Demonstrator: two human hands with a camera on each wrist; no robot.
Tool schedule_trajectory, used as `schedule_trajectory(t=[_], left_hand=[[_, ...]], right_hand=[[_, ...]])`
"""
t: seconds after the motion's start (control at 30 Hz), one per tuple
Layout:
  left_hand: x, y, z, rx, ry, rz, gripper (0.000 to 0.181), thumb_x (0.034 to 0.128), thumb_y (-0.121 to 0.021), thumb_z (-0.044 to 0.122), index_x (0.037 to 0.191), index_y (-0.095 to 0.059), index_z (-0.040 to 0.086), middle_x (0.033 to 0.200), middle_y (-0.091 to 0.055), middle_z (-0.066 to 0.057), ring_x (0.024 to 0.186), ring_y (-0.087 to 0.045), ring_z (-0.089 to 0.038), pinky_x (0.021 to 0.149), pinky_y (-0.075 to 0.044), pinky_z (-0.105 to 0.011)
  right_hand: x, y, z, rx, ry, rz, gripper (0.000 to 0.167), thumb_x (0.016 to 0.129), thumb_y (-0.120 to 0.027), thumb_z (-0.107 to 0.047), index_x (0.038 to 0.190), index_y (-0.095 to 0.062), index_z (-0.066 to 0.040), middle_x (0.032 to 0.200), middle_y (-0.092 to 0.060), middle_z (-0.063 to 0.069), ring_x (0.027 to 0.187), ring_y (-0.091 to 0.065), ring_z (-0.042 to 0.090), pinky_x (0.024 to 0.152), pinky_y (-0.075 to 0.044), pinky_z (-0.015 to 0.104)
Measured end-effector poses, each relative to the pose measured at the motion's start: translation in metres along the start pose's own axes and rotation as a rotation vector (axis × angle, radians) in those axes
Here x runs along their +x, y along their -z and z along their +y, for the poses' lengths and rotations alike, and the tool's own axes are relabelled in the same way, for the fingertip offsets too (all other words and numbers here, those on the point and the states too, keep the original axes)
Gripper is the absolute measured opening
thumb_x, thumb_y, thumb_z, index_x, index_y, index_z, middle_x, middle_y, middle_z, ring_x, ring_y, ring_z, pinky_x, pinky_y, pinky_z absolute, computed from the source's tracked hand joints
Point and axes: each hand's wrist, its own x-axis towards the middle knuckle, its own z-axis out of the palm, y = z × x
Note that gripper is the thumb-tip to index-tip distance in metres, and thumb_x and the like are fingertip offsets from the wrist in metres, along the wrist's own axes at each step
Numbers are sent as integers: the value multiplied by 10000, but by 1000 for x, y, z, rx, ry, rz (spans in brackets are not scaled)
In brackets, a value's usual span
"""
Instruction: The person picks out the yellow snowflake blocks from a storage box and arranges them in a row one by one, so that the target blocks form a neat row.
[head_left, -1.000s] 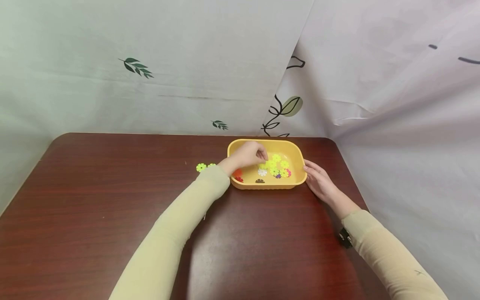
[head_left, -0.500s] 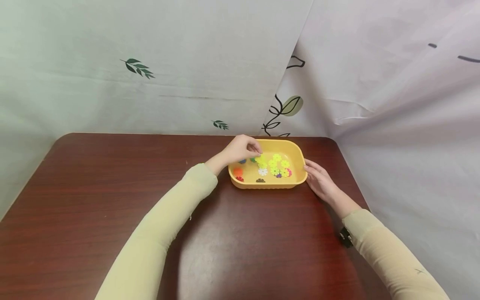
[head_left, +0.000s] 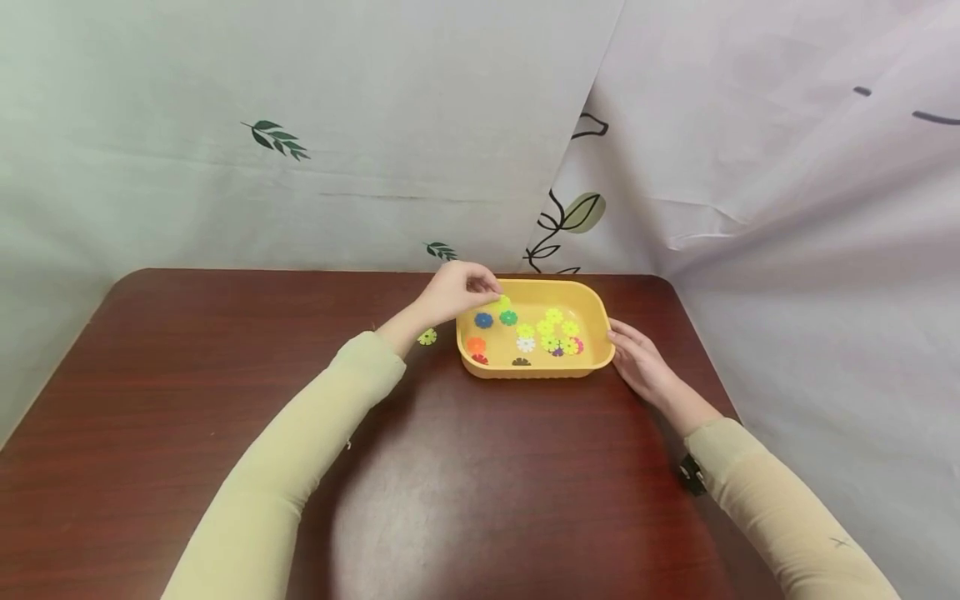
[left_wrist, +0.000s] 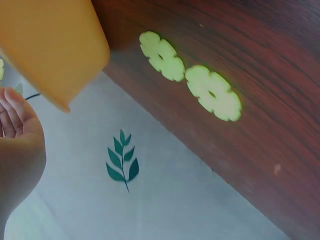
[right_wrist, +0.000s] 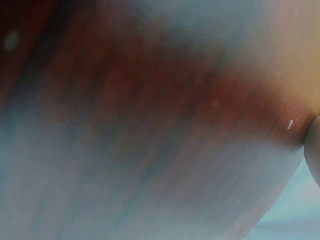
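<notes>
My left hand pinches a yellow flower-shaped plastic disc above the left back part of a yellow basin. In the left wrist view, part of this hand shows beside the basin's outer wall. My right hand rests against the basin's right end, its visible fingers fairly straight at the rim. Inside the basin lie several yellow flower discs, plus a blue disc, a green disc, an orange disc and a white disc.
Two yellow-green flower discs lie on the brown table left of the basin; the head view shows one of them beyond the left forearm. A patterned cloth hangs behind the table's far edge.
My left hand has moved left from the basin's middle, bringing the yellow disc toward the left back rim. The blue and green discs have come into view. My right hand stays put.
</notes>
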Motion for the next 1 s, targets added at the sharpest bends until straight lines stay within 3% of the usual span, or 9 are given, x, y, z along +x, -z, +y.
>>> schedule_trajectory(t=[0.33,0.57,0.77,1.0], left_hand=[[-28,32,-15,-18,13,121,118,958,-790,127,1032,-805,37,1014,-782,-141,871,-695,-202,774,-548,-236],[-52,54,-37,-3,84,190,133,955,-792,146,1048,-812,52,999,-799,-147,823,-692,-88,796,-561,-227],[-71,71,-63,48,117,211,137,950,-791,142,1049,-816,50,986,-803,-131,778,-671,29,761,-539,-147],[-91,84,-87,85,189,191,129,947,-787,136,1034,-818,46,946,-803,-80,766,-646,57,734,-508,-134]], right_hand=[[3,2,2,8,0,-6,352,1127,-380,-18,1273,-657,-180,1251,-746,-67,1165,-690,26,1024,-529,153],[4,2,3,1,0,2,337,1123,-391,-15,1281,-647,-166,1242,-747,-65,1158,-689,29,1026,-528,155],[3,1,2,-13,-10,13,316,1123,-401,-26,1280,-633,-173,1254,-740,-75,1168,-685,21,1026,-528,151],[4,1,1,3,-15,16,322,1124,-403,-19,1269,-647,-171,1246,-737,-70,1164,-683,22,1022,-531,150]])
